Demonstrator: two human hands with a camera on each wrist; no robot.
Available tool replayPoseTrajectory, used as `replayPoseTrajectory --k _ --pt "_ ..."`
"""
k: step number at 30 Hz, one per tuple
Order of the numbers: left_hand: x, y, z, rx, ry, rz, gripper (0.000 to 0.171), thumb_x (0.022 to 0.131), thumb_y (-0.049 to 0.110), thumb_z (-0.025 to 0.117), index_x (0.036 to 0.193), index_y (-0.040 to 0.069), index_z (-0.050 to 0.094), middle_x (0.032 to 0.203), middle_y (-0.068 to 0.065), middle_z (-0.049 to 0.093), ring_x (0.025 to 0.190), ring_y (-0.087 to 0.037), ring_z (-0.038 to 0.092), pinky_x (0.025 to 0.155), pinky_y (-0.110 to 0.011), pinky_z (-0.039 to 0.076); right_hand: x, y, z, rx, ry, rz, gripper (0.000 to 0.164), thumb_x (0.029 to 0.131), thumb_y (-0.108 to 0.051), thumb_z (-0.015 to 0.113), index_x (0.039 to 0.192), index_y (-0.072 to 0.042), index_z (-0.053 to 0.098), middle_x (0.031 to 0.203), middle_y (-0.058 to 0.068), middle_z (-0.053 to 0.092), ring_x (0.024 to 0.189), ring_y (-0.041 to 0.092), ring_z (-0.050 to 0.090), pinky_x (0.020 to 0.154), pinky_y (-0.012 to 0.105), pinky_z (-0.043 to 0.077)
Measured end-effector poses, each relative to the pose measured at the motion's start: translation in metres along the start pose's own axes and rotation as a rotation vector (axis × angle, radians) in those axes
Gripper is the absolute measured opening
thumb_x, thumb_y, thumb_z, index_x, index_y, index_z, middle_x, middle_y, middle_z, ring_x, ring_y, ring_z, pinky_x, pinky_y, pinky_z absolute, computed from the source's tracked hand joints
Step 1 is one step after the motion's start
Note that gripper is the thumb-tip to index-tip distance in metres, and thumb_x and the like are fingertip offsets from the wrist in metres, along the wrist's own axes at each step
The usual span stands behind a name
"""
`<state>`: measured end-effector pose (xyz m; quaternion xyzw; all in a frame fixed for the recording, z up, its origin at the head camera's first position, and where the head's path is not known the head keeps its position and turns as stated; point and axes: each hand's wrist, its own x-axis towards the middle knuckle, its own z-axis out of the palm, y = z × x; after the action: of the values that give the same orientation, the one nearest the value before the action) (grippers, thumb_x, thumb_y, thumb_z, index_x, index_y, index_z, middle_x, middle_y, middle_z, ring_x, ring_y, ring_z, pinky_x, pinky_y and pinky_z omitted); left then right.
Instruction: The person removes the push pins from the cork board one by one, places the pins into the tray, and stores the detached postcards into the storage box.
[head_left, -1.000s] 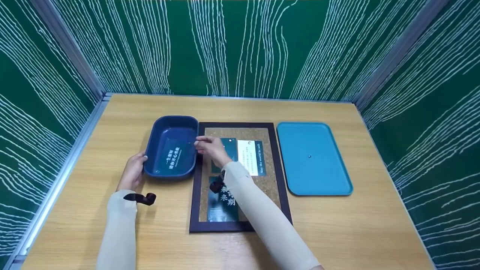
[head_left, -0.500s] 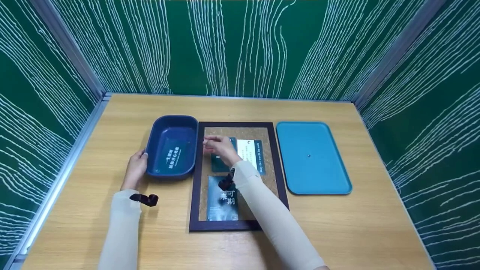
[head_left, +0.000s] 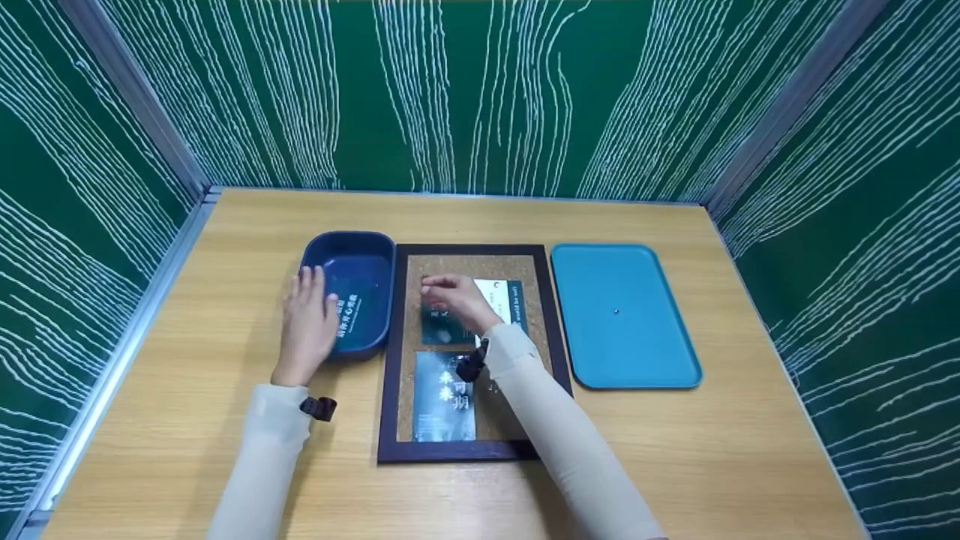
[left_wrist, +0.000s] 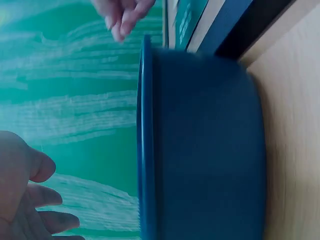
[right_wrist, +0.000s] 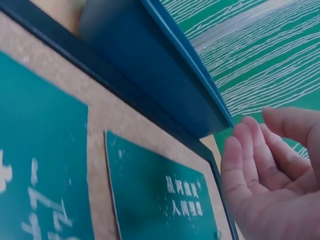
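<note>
Spread fingers show on my left hand (head_left: 306, 326), which is over the left rim of a dark blue plastic bin (head_left: 352, 244). In the left wrist view this hand is apart from the bin wall (left_wrist: 210, 150). A dark green card with white lettering (head_left: 349, 322) lies in the bin, partly behind the hand. Over a dark-framed cork board (head_left: 480, 264) is my right hand (head_left: 461, 300), its fingers loosely bent and nothing visible between them. Below it are a green card (right_wrist: 160, 195) and a white-and-green card (head_left: 516, 300), partly covered. A teal card (head_left: 442, 405) lies lower on the board.
To the right of the board lies a flat turquoise tray (head_left: 622, 337) with a small dot in its middle. All stand on a wooden table (head_left: 750, 450). Green walls with white lines (head_left: 480, 97) enclose the table's back and sides.
My left hand has let go of the bin's left side and moved right, over its rim. From the bin's right edge, my right hand has moved right over the board's cards.
</note>
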<state>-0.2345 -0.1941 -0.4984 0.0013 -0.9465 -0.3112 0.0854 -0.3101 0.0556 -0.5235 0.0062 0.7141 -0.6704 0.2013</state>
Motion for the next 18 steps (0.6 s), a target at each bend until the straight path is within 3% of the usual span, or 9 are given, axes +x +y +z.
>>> replayPoseTrajectory --k 6,11,18 --pt "-0.014 0.024 0.013 0.157 -0.037 0.127 0.056 0.104 0.03 0.035 0.153 0.006 0.021 0.16 -0.018 0.013 0.148 -0.039 0.007 0.119 -0.059 0.007 -0.007 0.001 -0.011 -0.132 -0.05 -0.01 0.029 0.092 -0.017 0.064 0.117 -0.003 0.065 0.108 0.009 0.068 0.097 0.02 0.065 0.093 0.037 0.053" --pt "-0.027 0.041 0.029 0.281 -0.055 0.213 0.056 0.103 0.033 0.037 0.153 0.011 0.023 0.16 -0.015 0.018 0.148 -0.038 0.011 0.119 -0.058 0.011 -0.013 0.004 -0.018 -0.241 -0.062 -0.023 0.025 0.093 -0.02 0.063 0.114 -0.007 0.068 0.11 0.009 0.068 0.096 0.02 0.065 0.092 0.038 0.054" --pt "-0.047 0.058 0.049 0.319 -0.111 0.288 0.056 0.102 0.033 0.04 0.153 0.013 0.025 0.16 -0.014 0.02 0.148 -0.036 0.014 0.119 -0.054 0.013 -0.02 0.01 -0.029 -0.368 -0.067 -0.036 0.022 0.092 -0.023 0.064 0.11 -0.013 0.07 0.108 0.004 0.068 0.093 0.017 0.066 0.085 0.032 0.056"
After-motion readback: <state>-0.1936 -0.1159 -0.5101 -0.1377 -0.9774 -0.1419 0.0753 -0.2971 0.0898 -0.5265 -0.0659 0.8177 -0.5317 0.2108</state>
